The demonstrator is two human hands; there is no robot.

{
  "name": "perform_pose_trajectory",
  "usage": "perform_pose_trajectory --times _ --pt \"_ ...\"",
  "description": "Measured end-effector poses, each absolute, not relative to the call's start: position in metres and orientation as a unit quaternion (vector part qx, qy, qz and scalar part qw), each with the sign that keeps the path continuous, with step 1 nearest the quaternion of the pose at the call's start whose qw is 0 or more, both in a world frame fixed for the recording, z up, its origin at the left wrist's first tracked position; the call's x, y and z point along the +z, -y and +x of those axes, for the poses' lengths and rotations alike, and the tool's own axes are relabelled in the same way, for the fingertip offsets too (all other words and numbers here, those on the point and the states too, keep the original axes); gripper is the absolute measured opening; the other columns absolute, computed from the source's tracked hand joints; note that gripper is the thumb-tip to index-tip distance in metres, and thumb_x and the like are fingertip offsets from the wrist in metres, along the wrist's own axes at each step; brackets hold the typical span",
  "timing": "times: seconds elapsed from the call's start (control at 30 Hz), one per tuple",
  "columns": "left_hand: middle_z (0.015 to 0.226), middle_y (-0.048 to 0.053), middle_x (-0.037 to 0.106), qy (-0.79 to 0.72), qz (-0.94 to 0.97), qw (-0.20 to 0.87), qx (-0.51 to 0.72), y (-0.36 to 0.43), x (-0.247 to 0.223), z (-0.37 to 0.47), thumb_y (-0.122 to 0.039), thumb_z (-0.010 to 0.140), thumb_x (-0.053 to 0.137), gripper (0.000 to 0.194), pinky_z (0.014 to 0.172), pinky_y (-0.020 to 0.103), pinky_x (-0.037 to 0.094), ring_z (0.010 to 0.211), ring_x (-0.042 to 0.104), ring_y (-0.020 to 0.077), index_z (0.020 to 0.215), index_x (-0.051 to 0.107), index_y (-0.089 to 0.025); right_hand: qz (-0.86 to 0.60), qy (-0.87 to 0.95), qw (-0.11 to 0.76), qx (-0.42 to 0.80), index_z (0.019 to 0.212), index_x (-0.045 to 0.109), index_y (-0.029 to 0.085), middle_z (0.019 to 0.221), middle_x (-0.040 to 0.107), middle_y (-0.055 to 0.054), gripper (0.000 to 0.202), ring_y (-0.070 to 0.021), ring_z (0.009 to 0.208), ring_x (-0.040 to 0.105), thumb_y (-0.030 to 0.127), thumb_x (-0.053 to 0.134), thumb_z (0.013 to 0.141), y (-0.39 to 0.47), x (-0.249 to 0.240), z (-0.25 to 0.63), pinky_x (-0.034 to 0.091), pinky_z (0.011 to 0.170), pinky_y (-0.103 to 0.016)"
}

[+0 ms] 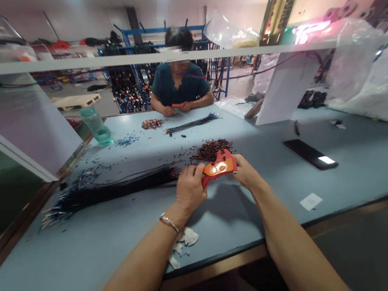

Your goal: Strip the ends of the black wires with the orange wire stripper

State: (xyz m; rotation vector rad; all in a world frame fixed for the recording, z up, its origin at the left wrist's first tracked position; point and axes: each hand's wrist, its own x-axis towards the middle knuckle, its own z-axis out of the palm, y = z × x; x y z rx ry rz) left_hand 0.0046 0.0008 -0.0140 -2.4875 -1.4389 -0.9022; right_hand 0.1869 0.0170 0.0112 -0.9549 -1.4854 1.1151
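A red and orange wire stripper (pixel 220 167) is held just above the table in front of me. My left hand (pixel 190 185) is closed round its left end, with a red handle showing below the fingers. My right hand (pixel 247 172) is closed at the red right end; its fingertips are hidden behind the tool. Whether a wire sits in the tool cannot be made out. To the left lies a long bundle of black wires (pixel 113 190), with blue and bare ends fanned out on the far left. Behind the stripper is a pile of small dark and copper-coloured scraps (pixel 211 149).
Across the table (pixel 122 253) a person (pixel 179 84) holds a red tool near another wire bundle (pixel 193 124). A green bottle (pixel 96 126) stands at the back left. A phone (pixel 310 153) and a white paper (pixel 311 201) lie right. A shelf (pixel 93 59) spans above.
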Motion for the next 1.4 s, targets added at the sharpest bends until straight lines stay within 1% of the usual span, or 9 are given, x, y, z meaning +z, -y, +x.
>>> perform_pose_trajectory --times 0.2,0.43,0.53,0.73,0.97,1.23,1.33,1.4 --pt "0.096 0.012 0.062 0.494 -0.823 0.043 -0.278 0.001 -0.011 0.006 -0.017 0.074 0.054 0.035 0.077 0.038 0.048 0.087 0.059 0.0272 0.109 0.054 -0.015 -0.397 0.615 0.505 0.458 0.062 0.066 0.017 0.063 0.068 0.001 0.007 -0.0149 0.060 0.060 0.022 0.064 0.058 -0.017 0.014 0.186 0.050 0.066 -0.028" --pt "0.097 0.010 0.065 0.522 -0.817 -0.008 -0.245 0.006 -0.005 0.007 -0.017 0.076 0.053 0.029 0.075 0.034 0.048 0.088 0.062 0.0252 0.105 0.054 -0.016 -0.413 0.627 0.491 0.442 0.068 0.069 0.016 0.068 0.070 0.000 0.015 -0.0176 0.066 0.063 0.028 0.064 0.060 -0.019 0.011 0.186 0.051 0.069 -0.029" --pt "0.098 0.011 0.065 0.533 -0.815 -0.011 -0.227 0.006 -0.003 0.008 -0.018 0.076 0.054 0.026 0.074 0.034 0.048 0.089 0.063 0.0251 0.102 0.055 -0.016 -0.415 0.630 0.491 0.435 0.071 0.069 0.017 0.072 0.071 -0.001 0.016 -0.0182 0.069 0.064 0.027 0.064 0.061 -0.020 0.008 0.186 0.052 0.070 -0.029" --pt "0.100 0.010 0.066 0.538 -0.815 -0.011 -0.214 0.007 -0.001 0.008 -0.019 0.076 0.053 0.024 0.074 0.033 0.047 0.090 0.063 0.0247 0.100 0.055 -0.017 -0.416 0.637 0.492 0.423 0.072 0.070 0.015 0.070 0.070 -0.001 0.016 -0.0173 0.068 0.064 0.025 0.061 0.062 -0.023 0.003 0.188 0.051 0.069 -0.028" --pt "0.098 0.010 0.067 0.549 -0.811 -0.022 -0.199 0.005 -0.005 0.007 -0.021 0.079 0.053 0.021 0.068 0.031 0.044 0.087 0.065 0.0246 0.099 0.056 -0.018 -0.412 0.640 0.483 0.434 0.071 0.070 0.016 0.068 0.070 0.000 0.015 -0.0183 0.069 0.065 0.025 0.062 0.063 -0.023 0.004 0.187 0.051 0.071 -0.029" --pt "0.091 0.011 0.070 0.555 -0.810 -0.021 -0.187 0.003 -0.008 0.007 -0.026 0.085 0.049 0.019 0.062 0.030 0.040 0.081 0.067 0.0264 0.098 0.058 -0.017 -0.405 0.621 0.483 0.467 0.069 0.070 0.017 0.068 0.070 -0.001 0.015 -0.0184 0.068 0.065 0.031 0.067 0.065 -0.021 0.005 0.185 0.050 0.074 -0.031" --pt "0.082 0.012 0.070 0.572 -0.797 -0.039 -0.190 0.004 -0.007 0.009 -0.035 0.088 0.047 0.024 0.061 0.030 0.039 0.076 0.067 0.0269 0.098 0.059 -0.016 -0.409 0.615 0.481 0.472 0.069 0.070 0.017 0.067 0.069 0.000 0.017 -0.0170 0.066 0.062 0.034 0.070 0.063 -0.021 0.007 0.184 0.049 0.073 -0.031" --pt "0.080 0.011 0.069 0.579 -0.786 -0.055 -0.209 0.004 -0.007 0.009 -0.041 0.088 0.047 0.029 0.061 0.030 0.038 0.074 0.067 0.0264 0.097 0.058 -0.016 -0.411 0.619 0.478 0.469 0.068 0.070 0.017 0.065 0.067 0.001 0.019 -0.0157 0.063 0.059 0.036 0.069 0.063 -0.020 0.010 0.183 0.047 0.070 -0.029"
